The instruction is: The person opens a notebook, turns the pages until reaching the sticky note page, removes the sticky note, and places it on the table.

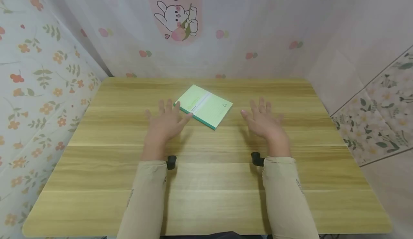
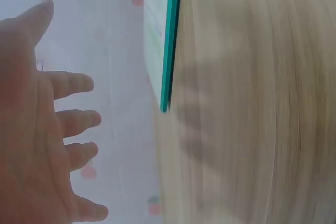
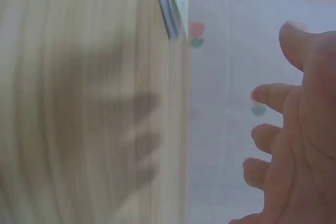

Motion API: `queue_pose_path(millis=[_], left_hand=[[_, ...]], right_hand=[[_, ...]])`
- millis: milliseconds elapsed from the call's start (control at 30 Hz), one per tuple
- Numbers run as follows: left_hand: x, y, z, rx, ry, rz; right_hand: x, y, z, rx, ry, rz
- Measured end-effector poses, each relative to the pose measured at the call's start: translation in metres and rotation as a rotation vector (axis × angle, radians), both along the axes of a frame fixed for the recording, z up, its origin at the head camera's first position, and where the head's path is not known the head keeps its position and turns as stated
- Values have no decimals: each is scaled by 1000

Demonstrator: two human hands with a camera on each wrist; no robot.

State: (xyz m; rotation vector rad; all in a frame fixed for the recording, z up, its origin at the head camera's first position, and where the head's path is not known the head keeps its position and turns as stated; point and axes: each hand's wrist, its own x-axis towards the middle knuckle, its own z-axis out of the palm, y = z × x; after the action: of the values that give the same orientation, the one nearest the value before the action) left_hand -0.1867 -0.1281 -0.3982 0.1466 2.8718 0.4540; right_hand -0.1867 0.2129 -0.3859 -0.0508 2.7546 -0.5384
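A light-green notebook (image 1: 211, 106) with a darker green spine lies closed and slanted on the wooden table. My left hand (image 1: 165, 122) is spread just left of it, thumb and index fingertip overlapping the notebook's near left edge in the head view. In the left wrist view that hand (image 2: 31, 129) is apart from the notebook (image 2: 167, 45), palm showing and holding nothing. To the right of the notebook, my right hand (image 1: 264, 120) hovers with its fingers spread. The right wrist view shows this hand (image 3: 299, 135) holding nothing, with the notebook's corner (image 3: 170, 11) at the top.
The wooden table (image 1: 213, 181) has a white curtain (image 1: 258, 24) with strawberries and a rabbit behind it. A floral cloth (image 1: 42, 88) hangs at the left, and a tiled wall (image 1: 371, 106) stands to the right. Each wrist wears a black camera mount (image 1: 171, 162).
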Motion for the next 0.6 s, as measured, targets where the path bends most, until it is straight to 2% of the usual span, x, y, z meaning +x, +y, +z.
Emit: queue_pose_path(millis=[167, 333, 467, 600], left_hand=[[-13, 18, -7, -105, -30, -47], [-26, 37, -16, -142, -65, -86], [-29, 46, -23, -151, -98, -110], [-29, 51, -26, -139, -129, -126]], right_hand=[[-14, -23, -1, 58, -30, 82], [-23, -47, -10, 116, -22, 186], [-24, -61, -21, 185, -11, 247], [-20, -67, -29, 237, -52, 278]])
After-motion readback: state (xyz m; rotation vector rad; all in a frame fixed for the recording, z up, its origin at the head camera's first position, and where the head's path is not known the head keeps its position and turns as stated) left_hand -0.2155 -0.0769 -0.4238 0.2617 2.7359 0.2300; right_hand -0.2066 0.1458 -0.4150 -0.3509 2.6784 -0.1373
